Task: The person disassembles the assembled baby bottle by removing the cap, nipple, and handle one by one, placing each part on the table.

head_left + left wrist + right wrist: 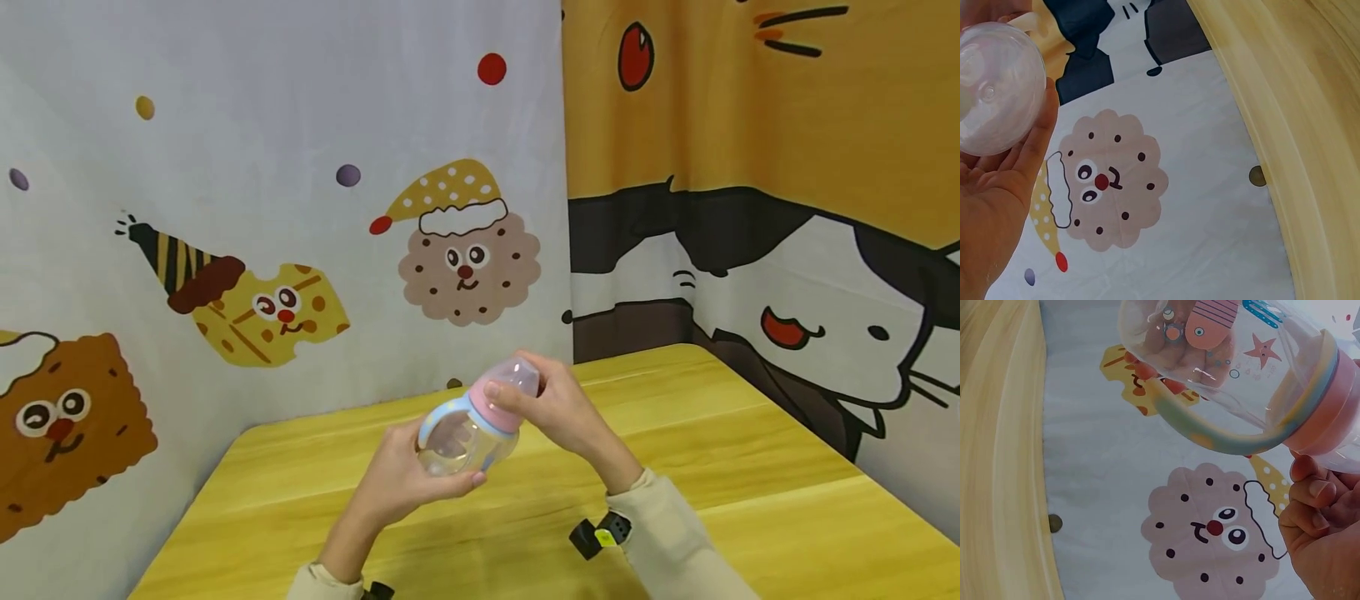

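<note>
A clear baby bottle (480,458) is held tilted above the table, its top towards the upper right. It has a pink collar (491,414), a translucent cap (522,374) and a pale blue and yellow handle (1222,440). My left hand (401,475) grips the body near the base, thumb along the near side. Around the cap and collar curls my right hand (562,408), its thumb across the front. The bottle's round base (1000,94) faces the left wrist view. Printed sea creatures, among them a starfish (1263,351), show in the right wrist view.
Below the hands lies a yellow wood-grain table (300,500). A white cartoon curtain (262,125) hangs along its back edge, and an orange curtain with a cat print (817,308) is at the right.
</note>
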`<state>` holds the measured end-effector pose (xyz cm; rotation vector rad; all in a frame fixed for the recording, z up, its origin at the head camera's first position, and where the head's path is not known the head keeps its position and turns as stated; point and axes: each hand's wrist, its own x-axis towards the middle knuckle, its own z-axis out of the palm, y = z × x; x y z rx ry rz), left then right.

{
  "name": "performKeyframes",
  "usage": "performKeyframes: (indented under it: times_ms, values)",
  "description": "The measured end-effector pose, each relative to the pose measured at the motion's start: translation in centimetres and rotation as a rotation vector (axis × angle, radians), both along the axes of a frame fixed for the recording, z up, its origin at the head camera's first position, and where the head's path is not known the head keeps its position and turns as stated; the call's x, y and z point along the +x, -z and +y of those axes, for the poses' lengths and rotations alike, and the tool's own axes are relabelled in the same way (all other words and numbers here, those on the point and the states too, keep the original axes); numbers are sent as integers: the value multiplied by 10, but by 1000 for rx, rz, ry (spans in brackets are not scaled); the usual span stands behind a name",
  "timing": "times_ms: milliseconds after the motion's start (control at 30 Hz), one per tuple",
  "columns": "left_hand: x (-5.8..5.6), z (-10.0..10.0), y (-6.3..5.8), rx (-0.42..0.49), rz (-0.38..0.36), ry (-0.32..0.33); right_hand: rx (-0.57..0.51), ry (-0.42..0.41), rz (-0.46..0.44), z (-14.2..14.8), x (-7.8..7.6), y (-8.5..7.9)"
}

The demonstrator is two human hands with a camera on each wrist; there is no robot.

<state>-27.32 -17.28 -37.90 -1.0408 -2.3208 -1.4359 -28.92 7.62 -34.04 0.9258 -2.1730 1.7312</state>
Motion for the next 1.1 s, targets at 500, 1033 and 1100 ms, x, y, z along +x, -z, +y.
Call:
performKeyframes:
  times_ms: [500,1033,1100]
  values:
    - [0,5,0,38,-116,66,3,-35,18,4,0,-5]
    - [1,2,0,15,-107,39,50,-37,-13,9,0,-6]
    - [0,2,-1,3,-110,29,40,-42,-31,10,0,-6]
